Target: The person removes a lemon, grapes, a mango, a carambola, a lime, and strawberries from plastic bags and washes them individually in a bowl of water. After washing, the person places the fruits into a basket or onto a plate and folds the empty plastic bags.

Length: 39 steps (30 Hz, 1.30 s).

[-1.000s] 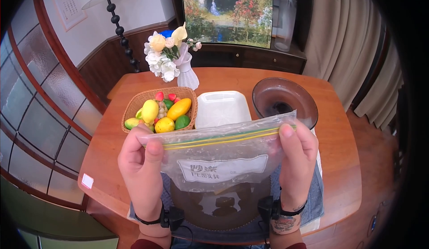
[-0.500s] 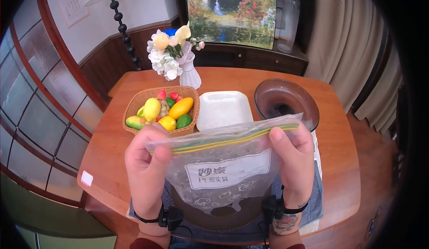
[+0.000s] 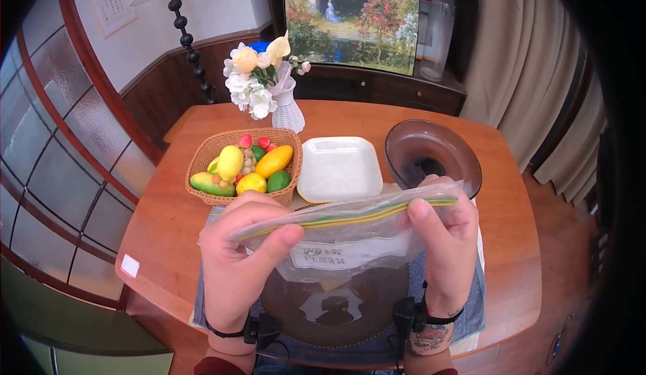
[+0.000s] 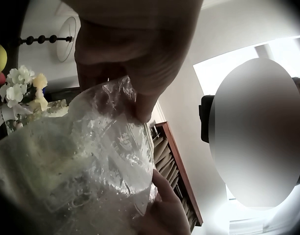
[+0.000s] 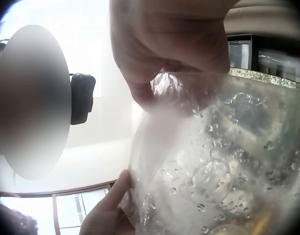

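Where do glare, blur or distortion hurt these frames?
Head: fisheye bends the window frame, corners go black, reflections on the brown plate. Left wrist: left hand dark against a bright background, glints on the bag. Right wrist: left side washed out, pale haze across the bag, right hand soft.

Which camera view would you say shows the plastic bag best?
The head view: it shows the plastic bag between left hand and right hand, with yellow zip strip and printed label. The left wrist view shows its crumpled film, cropped; the right wrist view shows droplets on it, also cropped.
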Motion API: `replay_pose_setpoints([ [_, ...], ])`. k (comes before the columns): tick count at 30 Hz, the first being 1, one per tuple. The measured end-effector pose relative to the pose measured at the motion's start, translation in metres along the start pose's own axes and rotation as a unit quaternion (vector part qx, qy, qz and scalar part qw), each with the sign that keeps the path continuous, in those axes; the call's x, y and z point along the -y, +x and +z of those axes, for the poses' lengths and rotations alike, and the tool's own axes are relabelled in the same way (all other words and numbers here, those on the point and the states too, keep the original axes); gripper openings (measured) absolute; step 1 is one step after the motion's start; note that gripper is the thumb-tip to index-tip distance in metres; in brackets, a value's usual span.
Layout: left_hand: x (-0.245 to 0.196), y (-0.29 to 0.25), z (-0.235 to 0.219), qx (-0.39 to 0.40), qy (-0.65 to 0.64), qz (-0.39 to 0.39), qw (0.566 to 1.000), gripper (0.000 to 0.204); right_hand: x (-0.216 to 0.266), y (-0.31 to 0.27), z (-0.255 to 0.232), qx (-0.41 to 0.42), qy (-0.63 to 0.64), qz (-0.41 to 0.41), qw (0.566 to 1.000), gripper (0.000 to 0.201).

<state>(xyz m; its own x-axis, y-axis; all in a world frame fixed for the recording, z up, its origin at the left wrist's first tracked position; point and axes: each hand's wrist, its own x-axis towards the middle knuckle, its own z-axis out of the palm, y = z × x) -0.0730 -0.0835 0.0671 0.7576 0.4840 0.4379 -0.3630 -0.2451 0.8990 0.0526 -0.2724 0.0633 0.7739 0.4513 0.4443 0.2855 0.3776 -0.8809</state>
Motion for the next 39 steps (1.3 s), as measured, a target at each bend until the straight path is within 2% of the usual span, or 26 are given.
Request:
replay_pose_setpoints([
  [5,0.0,-0.001,0.0,-0.017,0.021,0.021,0.999,0.01,0.001,-0.001,0.001,-0.002,0.012,0.011,1.0,0.011],
  [8,-0.001,-0.002,-0.002,-0.022,0.024,0.033,0.999,0.01,0.003,0.0,0.001,0.043,0.022,0.013,0.999,0.012],
  [10,-0.002,-0.004,0.0,-0.044,0.064,0.065,0.995,0.011,0.011,0.001,0.017,-0.054,0.029,0.036,0.997,0.024],
  [11,-0.002,-0.004,0.001,-0.043,0.064,0.064,0.995,0.011,0.009,0.003,0.023,-0.055,0.029,0.036,0.997,0.024],
  [12,-0.003,-0.005,0.003,-0.062,0.119,0.116,0.984,0.012,0.004,0.006,0.028,-0.106,-0.059,-0.083,0.989,0.037],
  [13,-0.003,-0.005,0.004,-0.081,0.173,0.167,0.967,0.013,0.005,0.006,0.027,-0.128,-0.102,-0.142,0.976,0.044],
  [14,-0.004,-0.005,0.004,-0.081,0.174,0.166,0.967,0.013,0.005,0.006,0.026,-0.154,-0.147,-0.198,0.957,0.05],
  [15,-0.005,-0.004,0.004,-0.068,0.205,0.2,0.956,0.016,0.013,0.002,0.017,-0.103,-0.317,-0.256,0.907,0.051],
  [16,-0.006,-0.004,0.005,-0.055,0.236,0.234,0.941,0.018,0.018,-0.001,0.015,-0.073,-0.401,-0.276,0.87,0.051],
  [17,-0.006,-0.004,0.005,-0.054,0.237,0.233,0.942,0.018,0.022,-0.004,0.013,-0.046,-0.476,-0.302,0.825,0.051],
  [18,-0.005,-0.004,0.006,-0.033,0.262,0.256,0.93,0.021,0.024,-0.007,0.014,0.023,-0.485,-0.291,0.824,0.049],
  [21,-0.003,-0.004,0.012,-0.009,0.288,0.283,0.915,0.022,0.025,-0.01,0.022,0.091,-0.469,-0.233,0.847,0.034],
  [23,-0.003,-0.004,0.016,-0.006,0.288,0.288,0.913,0.021,0.018,-0.01,0.022,0.092,-0.423,-0.21,0.877,0.025],
  [26,-0.004,-0.003,0.017,-0.014,0.297,0.279,0.913,0.024,0.012,-0.008,0.021,0.076,-0.392,-0.222,0.89,0.022],
  [31,-0.006,-0.005,0.014,0.037,0.277,0.255,0.926,0.03,0.012,-0.006,0.021,0.055,-0.41,-0.244,0.877,0.019],
  [33,-0.006,-0.005,0.017,0.028,0.271,0.247,0.93,0.027,0.011,-0.008,0.023,0.046,-0.402,-0.251,0.879,0.019],
  [35,-0.006,-0.005,0.018,0.018,0.265,0.239,0.934,0.024,0.01,-0.012,0.026,0.035,-0.396,-0.216,0.892,0.021],
  [39,-0.005,-0.005,0.017,0.011,0.258,0.243,0.935,0.023,0.007,-0.012,0.024,0.037,-0.405,-0.223,0.886,0.022],
])
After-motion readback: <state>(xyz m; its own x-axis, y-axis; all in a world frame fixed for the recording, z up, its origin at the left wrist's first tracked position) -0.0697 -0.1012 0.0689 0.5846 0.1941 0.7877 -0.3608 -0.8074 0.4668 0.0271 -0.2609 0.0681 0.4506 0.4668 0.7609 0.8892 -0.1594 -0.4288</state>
